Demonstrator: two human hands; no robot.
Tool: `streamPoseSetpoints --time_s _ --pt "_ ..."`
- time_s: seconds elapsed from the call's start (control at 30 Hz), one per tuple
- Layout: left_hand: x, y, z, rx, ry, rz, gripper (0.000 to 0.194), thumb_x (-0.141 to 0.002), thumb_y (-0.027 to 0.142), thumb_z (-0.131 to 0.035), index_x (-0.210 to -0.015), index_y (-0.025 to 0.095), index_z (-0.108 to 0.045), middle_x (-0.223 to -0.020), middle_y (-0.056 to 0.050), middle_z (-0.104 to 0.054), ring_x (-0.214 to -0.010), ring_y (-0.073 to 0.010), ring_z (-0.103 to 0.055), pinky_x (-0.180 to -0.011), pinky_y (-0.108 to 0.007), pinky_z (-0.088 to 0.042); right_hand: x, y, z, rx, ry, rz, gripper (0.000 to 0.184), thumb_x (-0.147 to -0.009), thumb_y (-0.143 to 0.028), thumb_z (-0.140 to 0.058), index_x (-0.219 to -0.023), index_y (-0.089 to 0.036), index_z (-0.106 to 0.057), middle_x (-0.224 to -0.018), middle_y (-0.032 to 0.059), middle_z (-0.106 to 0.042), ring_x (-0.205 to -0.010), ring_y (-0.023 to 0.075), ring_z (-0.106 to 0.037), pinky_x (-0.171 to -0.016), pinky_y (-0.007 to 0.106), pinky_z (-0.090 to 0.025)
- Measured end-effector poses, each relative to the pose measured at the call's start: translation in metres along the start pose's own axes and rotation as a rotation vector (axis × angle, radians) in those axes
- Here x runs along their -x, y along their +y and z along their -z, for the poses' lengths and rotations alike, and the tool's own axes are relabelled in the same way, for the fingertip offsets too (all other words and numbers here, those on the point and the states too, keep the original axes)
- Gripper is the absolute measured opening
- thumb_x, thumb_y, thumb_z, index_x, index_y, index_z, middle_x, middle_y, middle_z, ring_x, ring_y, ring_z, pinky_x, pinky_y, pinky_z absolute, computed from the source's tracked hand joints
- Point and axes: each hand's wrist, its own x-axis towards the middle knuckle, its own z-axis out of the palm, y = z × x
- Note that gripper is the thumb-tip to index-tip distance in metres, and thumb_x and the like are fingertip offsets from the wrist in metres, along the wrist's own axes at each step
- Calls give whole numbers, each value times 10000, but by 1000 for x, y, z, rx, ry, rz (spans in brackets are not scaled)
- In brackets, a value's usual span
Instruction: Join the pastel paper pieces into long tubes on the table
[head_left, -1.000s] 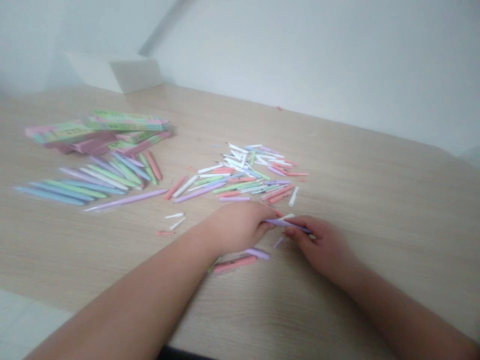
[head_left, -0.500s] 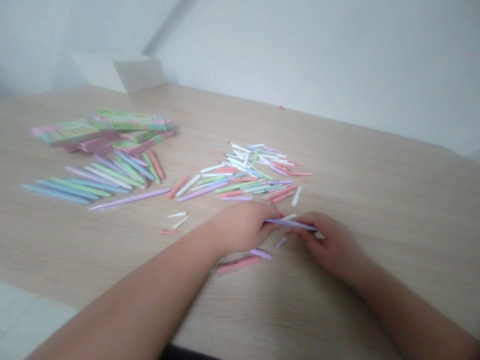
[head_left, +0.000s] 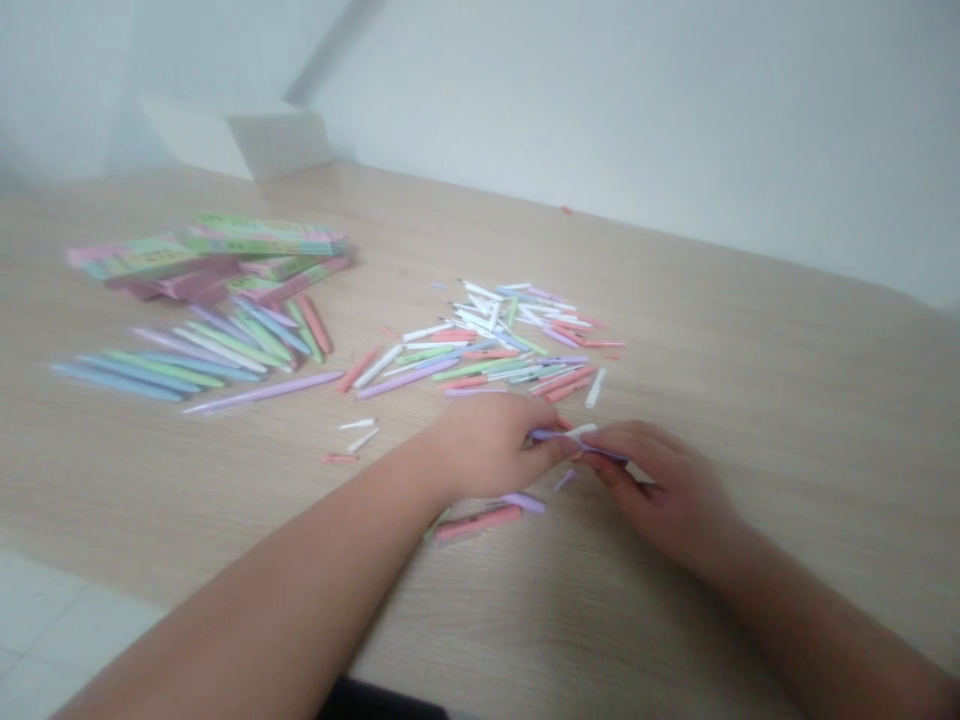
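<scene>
A slim purple pen [head_left: 541,435] is held level between my two hands, low over the table. My left hand [head_left: 487,445] grips its left end, with fingers and thumb closed. On its right end my right hand [head_left: 667,480] is closed in a pinch; the fingers of both hands nearly meet and cover much of the pen. A white piece [head_left: 582,430] shows just behind it. Under my left wrist lie a red barrel [head_left: 480,522] and a purple piece [head_left: 525,502]. Beyond my hands spreads a pile of pastel pen parts [head_left: 450,365].
Several whole pastel pens [head_left: 154,372] lie side by side at the left, with a lone purple pen [head_left: 262,393] in front. Behind them are stacked printed boxes [head_left: 262,236]. A white folded card or box [head_left: 277,143] stands at the back against the wall [head_left: 637,120].
My hands have drawn closer together along the purple pen, so less of it shows. My left thumb has reached further right over it. The things on the table have stayed put.
</scene>
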Motion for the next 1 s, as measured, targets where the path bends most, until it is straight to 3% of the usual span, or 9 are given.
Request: streamPoseSetpoints --time_s 0.3,0.53,0.67,0.87,1.0 --pt "1 3 4 69 -50 34 480 -987 597 -374 -1133 297 -719 -1021 -21 -752 -920 -211 -662 -720 -306 -422 3 0 2 -42 76 68 338 -888 -80 -672 -1155 -288 -661 -1076 28 -717 -975 178 -692 -832 314 -587" --pt "-1 7 6 147 -167 60 598 -962 668 -342 -863 207 -710 -728 -18 -668 -675 -162 -577 -599 -285 -336 8 0 20 106 -57 226 477 -898 -74 -634 -1292 -344 -629 -1132 39 -729 -1017 230 -697 -887 385 -589" --pt "-2 4 7 181 -179 48 546 -975 604 -360 -816 193 -682 -695 -10 -639 -650 -148 -572 -575 -283 -322 9 -2 21 98 -65 152 430 -911 -136 -627 -1256 -391 -652 -1141 34 -739 -1029 254 -706 -902 421 -591" --pt "-4 3 7 110 -104 54 528 -962 617 -385 -963 233 -747 -777 -11 -684 -717 -162 -606 -580 -286 -334 3 -10 4 77 -64 -120 282 -950 -294 -629 -1227 -264 -677 -1089 61 -772 -902 234 -749 -768 361 -621" --pt "-5 2 3 78 -119 47 558 -981 623 -338 -1021 248 -751 -862 -21 -728 -771 -181 -631 -625 -286 -369 0 -10 3 7 -53 -151 207 -961 -270 -611 -1142 -275 -712 -1069 38 -778 -930 230 -746 -797 365 -612"
